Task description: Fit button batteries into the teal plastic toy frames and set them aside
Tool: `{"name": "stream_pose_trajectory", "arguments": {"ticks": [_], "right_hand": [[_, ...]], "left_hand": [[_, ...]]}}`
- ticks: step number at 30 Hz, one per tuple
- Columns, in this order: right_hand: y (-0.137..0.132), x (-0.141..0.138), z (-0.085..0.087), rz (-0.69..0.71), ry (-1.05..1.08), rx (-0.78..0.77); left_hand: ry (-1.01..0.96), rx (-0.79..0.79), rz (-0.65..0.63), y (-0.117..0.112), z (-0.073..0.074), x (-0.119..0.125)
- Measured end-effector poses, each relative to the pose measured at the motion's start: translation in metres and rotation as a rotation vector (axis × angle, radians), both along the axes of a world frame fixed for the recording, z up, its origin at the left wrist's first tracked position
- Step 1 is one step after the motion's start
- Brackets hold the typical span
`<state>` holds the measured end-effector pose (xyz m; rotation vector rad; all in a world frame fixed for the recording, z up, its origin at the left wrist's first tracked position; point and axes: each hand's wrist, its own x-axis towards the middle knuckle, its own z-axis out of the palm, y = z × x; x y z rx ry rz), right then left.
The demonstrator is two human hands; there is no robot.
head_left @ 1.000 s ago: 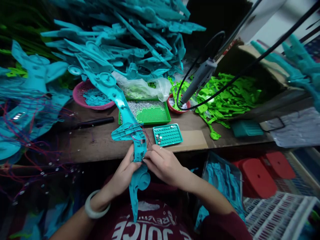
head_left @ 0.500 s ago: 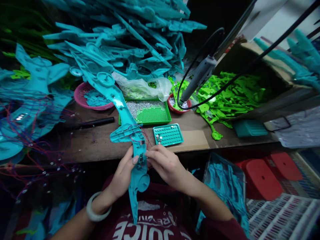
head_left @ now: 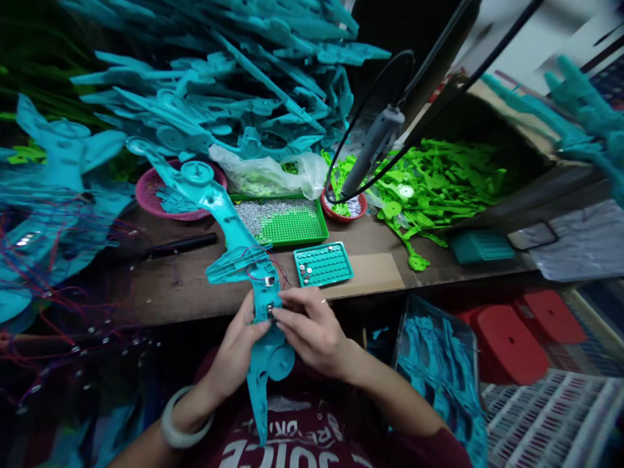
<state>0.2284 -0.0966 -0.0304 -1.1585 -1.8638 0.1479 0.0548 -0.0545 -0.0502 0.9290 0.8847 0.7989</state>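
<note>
Desk point(head_left: 195, 279) runs across mid-frame, and a long blue plastic part point(head_left: 238, 237) slants over its edge, from left of centre down to the bottom middle. The left forearm point(head_left: 146, 445) angles up from the lower left, the right forearm point(head_left: 390, 390) from the lower right. The left hand point(head_left: 234, 351) has its grip wrapped on the part's left edge, thumb on the face. The right hand point(head_left: 316, 331) is curled in from the other side, fingertips bunched at a small metal contact point(head_left: 270, 309) mid-part; can't tell if that grip's actually pinching it.
</note>
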Motion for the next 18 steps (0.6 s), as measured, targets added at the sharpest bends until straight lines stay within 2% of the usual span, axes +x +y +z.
{"name": "stream_pose_trajectory", "arguments": {"ticks": [2,4,7,9,16,18], "right_hand": [[0.012,0.022,-0.002,-0.143,0.067,-0.051],[0.032,0.049,-0.008,-0.268,0.010,-0.191],[0.059,0.079,-0.021,-0.227,-0.245,-0.496],[0.069,0.086,-0.028,-0.198,-0.330,-0.623],[0.069,0.079,-0.038,-0.128,-0.264,-0.712],[0.067,0.075,-0.035,-0.126,-0.213,-0.674]], "left_hand": [[-0.035,-0.033,-0.050,0.002,0.006,0.001],[-0.055,-0.041,-0.120,0.006,0.012,0.002],[-0.050,-0.021,-0.133,0.013,0.016,0.002],[-0.034,-0.007,-0.111,0.017,0.015,0.001],[0.022,-0.050,-0.026,0.029,0.014,0.002],[0.031,-0.075,-0.020,0.031,0.016,0.004]]}}
